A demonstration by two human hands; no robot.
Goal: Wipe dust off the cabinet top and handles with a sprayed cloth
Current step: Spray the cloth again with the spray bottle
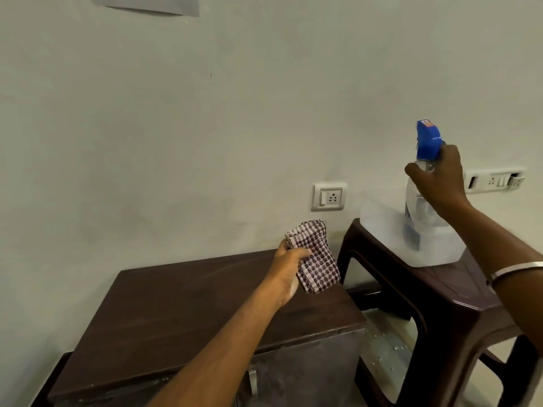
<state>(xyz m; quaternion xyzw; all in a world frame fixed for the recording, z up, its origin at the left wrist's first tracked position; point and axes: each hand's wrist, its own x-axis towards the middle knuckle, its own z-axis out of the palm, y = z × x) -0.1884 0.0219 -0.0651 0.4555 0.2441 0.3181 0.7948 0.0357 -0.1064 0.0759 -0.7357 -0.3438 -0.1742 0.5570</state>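
My left hand grips a folded maroon-and-white checked cloth, held up over the back right part of the dark brown cabinet top. My right hand holds the neck of a clear spray bottle with a blue trigger head. The bottle's lower part sits inside a translucent white tub. One metal cabinet handle shows on the front, below my left forearm.
The tub stands on a dark brown plastic stool right of the cabinet. A wall socket is behind the cloth, and a switch panel lies behind my right hand. Speckled floor shows between cabinet and stool.
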